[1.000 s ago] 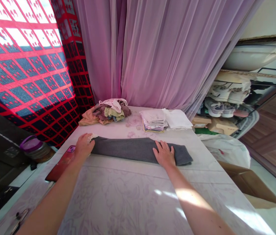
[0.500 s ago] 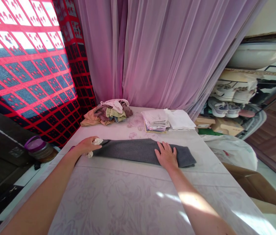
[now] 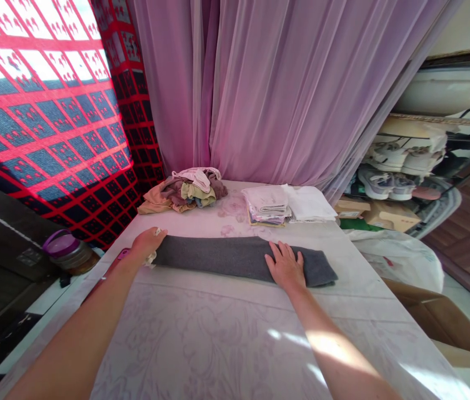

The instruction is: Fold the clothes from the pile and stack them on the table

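A dark grey cloth, folded into a long strip, lies across the table. My right hand rests flat on its right part, fingers spread. At the strip's left end my left hand is curled around the cloth's edge, with a bit of white fabric showing by the fingers. A heap of crumpled clothes sits at the table's far left. To the heap's right lies a stack of folded pale cloths, with a white folded piece beside it.
A red phone peeks out by my left wrist. A jar with a purple lid stands left of the table. Pink curtains hang behind. Cardboard boxes and a white bag sit on the right, shoes on shelves beyond.
My left hand shifted slightly along the cloth's left end, pulling it straight. My right hand stayed flat on the cloth. The view moved a little.
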The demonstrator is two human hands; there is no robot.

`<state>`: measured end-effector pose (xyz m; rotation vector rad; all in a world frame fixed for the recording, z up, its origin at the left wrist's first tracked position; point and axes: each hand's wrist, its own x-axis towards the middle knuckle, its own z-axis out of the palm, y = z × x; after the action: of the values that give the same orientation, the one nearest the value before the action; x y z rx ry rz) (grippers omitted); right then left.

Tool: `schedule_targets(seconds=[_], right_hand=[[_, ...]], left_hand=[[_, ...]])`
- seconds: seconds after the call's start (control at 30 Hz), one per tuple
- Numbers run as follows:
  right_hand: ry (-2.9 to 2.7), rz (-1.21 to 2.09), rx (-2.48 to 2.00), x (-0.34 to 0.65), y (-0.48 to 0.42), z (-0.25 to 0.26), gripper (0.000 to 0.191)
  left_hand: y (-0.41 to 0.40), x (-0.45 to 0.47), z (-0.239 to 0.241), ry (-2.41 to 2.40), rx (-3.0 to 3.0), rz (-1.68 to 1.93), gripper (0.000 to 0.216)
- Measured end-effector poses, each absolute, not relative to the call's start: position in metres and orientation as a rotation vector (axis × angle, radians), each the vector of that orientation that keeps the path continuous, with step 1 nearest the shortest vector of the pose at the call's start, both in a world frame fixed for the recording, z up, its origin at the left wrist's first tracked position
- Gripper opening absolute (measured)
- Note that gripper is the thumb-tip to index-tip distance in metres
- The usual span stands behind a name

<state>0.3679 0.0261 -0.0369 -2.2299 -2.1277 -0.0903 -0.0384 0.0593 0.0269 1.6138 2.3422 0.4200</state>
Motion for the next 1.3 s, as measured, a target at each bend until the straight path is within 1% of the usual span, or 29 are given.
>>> schedule_targets(seconds=[0.1,0.27,0.33,0.4,0.47,0.5,0.57,0.63,0.9,1.2,1.3], right_hand=[[-2.117,-0.075,-2.221,0.368,0.026,-0.037,0.05],[-2.097,-0.085,-2.224,0.367,0.026,-0.037,0.051],[-2.094,-0.088,-2.227,0.367,0.026,-0.037,0.051],[-2.099,-0.084,-2.232,0.366,0.026,-0.036,0.052],[-2.103,-0.076,-2.239,0.366,0.025,-0.034,0.052],[-2.1,-0.074,-2.242,0.366,0.025,-0.034,0.052],[-2.096,-0.068,-2.246,0.366,0.025,-0.033,0.052],[-2.099,-0.066,-2.244,0.366,0.025,-0.033,0.051],[-2.093,-0.106,-2.23,0.367,0.026,-0.037,0.051],[-2.108,-0.127,-2.207,0.368,0.026,-0.04,0.051],[-2.112,-0.133,-2.194,0.369,0.026,-0.04,0.051]], left_hand=[[0.062,-0.034,0.025,2.375,1.634,0.361,0.037],[0.054,-0.032,0.033,2.404,1.681,0.244,0.05],[0.051,-0.029,0.036,2.435,1.807,0.264,0.054],[0.049,-0.02,0.036,2.407,2.055,0.331,0.051],[0.048,-0.007,0.033,2.235,2.314,0.357,0.042],[0.048,0.0,0.031,2.131,2.366,0.312,0.039],[0.052,0.01,0.027,1.998,2.329,0.154,0.035],[0.058,0.013,0.024,1.971,2.226,0.021,0.033],[0.101,-0.016,0.039,1.929,2.058,-0.136,0.025],[0.1,-0.026,0.052,1.799,2.065,-0.079,0.028],[0.091,-0.04,0.065,1.705,1.911,-0.027,0.035]])
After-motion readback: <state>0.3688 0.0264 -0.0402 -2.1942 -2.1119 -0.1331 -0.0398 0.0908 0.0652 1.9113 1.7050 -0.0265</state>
